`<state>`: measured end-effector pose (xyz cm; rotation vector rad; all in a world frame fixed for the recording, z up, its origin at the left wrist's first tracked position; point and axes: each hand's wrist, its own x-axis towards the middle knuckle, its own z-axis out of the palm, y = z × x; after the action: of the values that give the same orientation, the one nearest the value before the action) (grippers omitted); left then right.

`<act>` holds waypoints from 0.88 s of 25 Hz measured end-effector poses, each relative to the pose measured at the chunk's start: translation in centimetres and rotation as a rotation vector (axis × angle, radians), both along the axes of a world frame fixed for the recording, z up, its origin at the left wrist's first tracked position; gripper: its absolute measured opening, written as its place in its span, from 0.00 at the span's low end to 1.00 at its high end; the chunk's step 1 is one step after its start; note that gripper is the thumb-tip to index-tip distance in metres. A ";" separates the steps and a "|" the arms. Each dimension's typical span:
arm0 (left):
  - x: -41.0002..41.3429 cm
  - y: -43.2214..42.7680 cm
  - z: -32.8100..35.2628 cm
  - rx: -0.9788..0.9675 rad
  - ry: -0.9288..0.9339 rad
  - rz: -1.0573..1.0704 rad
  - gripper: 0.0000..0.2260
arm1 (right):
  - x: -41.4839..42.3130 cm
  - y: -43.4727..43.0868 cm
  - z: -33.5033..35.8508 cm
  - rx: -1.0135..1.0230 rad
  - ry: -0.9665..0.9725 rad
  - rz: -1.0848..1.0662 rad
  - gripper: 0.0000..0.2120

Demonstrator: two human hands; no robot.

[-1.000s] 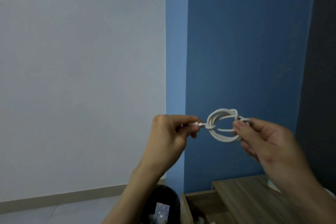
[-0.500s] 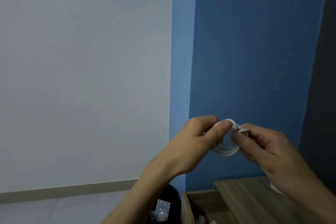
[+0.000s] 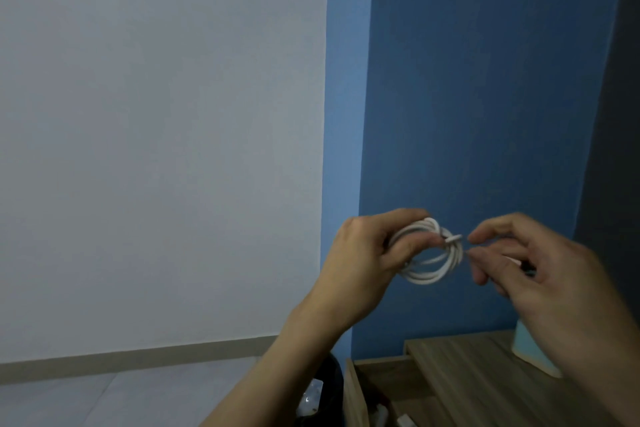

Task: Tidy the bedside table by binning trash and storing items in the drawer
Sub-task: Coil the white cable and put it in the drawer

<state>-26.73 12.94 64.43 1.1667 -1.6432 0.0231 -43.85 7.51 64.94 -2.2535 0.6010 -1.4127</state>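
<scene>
Clutching the coiled cable (image 3: pixel 431 274), left hand (image 3: pixel 363 263) has it; drawer (image 3: pixel 352 392) waits below the cable, right hand (image 3: pixel 540 274) beside it, pinch unclear.

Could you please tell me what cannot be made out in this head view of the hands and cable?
Right hand: motion-blurred in the head view; whether it touches the white cable that the left hand grips is unclear.
Drawer contents: cut off by the bottom edge.
Bin: mostly hidden behind the left forearm.
Pale blue object: part covered by the right forearm; unidentifiable.
</scene>
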 end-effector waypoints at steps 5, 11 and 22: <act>0.2 0.3 -0.3 0.021 0.079 -0.129 0.05 | -0.9 -0.2 0.3 0.013 -0.044 0.044 0.10; 0.2 -0.7 -1.3 0.008 0.087 -0.054 0.08 | -1.0 0.7 -0.3 0.168 -0.157 0.307 0.15; -1.1 -1.8 -2.1 0.054 0.098 -0.144 0.07 | -0.3 -1.5 -1.0 0.285 0.080 0.280 0.26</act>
<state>-27.78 11.11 62.30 1.0708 -1.6454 -0.1685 -44.14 6.04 63.96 -2.0777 0.4562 -1.0357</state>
